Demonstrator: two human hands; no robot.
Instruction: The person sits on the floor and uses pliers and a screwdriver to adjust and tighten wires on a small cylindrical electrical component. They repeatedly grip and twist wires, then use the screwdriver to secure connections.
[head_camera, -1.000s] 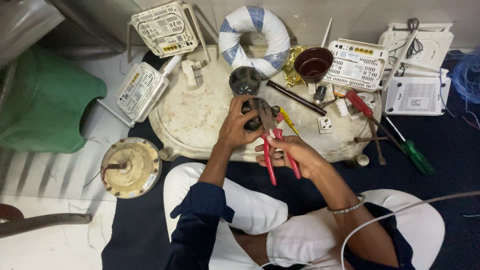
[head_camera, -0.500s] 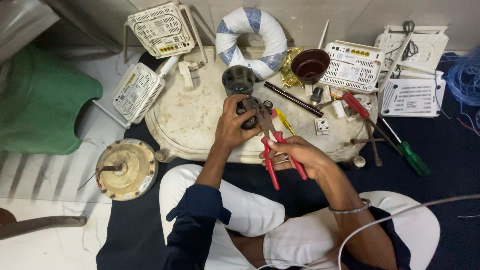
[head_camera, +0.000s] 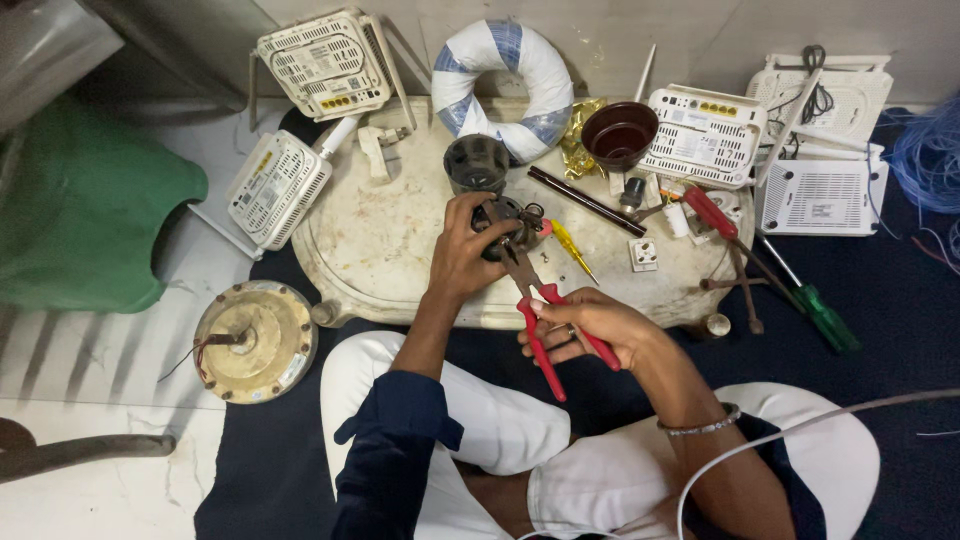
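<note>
**Pliers on a small motor part**

My left hand (head_camera: 462, 255) is wrapped around a small dark motor part (head_camera: 505, 228), holding it just above the pale tabletop (head_camera: 380, 260), near its front edge. My left fingers are closed on it, thumb over the top. My right hand (head_camera: 590, 328) is closed around the red handles of the pliers (head_camera: 535, 310), and the nose of the pliers reaches up into the part; I cannot tell exactly what the tip bites on, as my fingers hide it.

The part looks like metal: I judge it stiff, fairly heavy for its size, and maybe greasy, so it could twist in my grip. Holding it round the body, as I do, seems best. Any thin wires on it would be fragile.

Just beyond my left hand stands a dark cup-shaped casing (head_camera: 476, 163), and behind it a ring wrapped in blue and white tape (head_camera: 503, 80). A yellow-handled screwdriver (head_camera: 570, 245) lies near the part, a brown bowl (head_camera: 619, 135) further right. White routers (head_camera: 322, 62) sit around the tabletop, and a round fan motor (head_camera: 252, 340) rests on the floor to my left.
</note>
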